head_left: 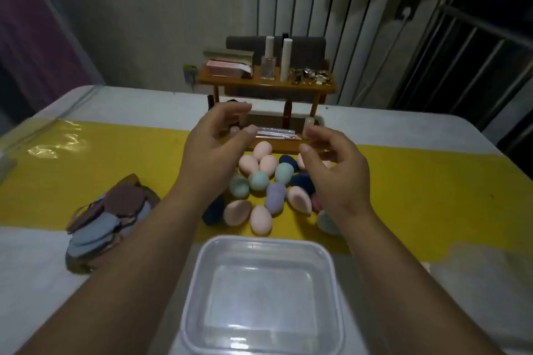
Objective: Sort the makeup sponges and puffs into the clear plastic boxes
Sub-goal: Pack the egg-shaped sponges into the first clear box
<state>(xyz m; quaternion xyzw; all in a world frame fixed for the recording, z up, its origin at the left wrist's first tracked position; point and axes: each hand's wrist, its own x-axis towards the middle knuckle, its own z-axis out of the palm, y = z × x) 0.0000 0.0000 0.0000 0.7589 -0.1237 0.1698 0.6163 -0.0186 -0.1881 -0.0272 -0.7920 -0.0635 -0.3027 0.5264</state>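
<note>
Hovering over the heap of egg-shaped sponges [261,180] at the middle of the table [432,130], the left hand [210,158] and right hand [337,179] face each other, palms inward. The sorting looks barely begun, in my judgement: the clear plastic box [199,268] at the near edge holds nothing, and the flat puffs [115,216] lie stacked toward the left edge, untouched. The left fingers [230,109] are loosely curved, thumb and forefinger well parted, with nothing between them. The right fingers [317,133] curve the same way and grip nothing. Whether either wrist brushes a sponge beneath it cannot be told. The next move probably calls for lowering the hands, closing on one or several sponges and carrying them back to the box, while keeping the rounded pieces from rolling toward the wooden rack [265,85] at the far edge.
</note>
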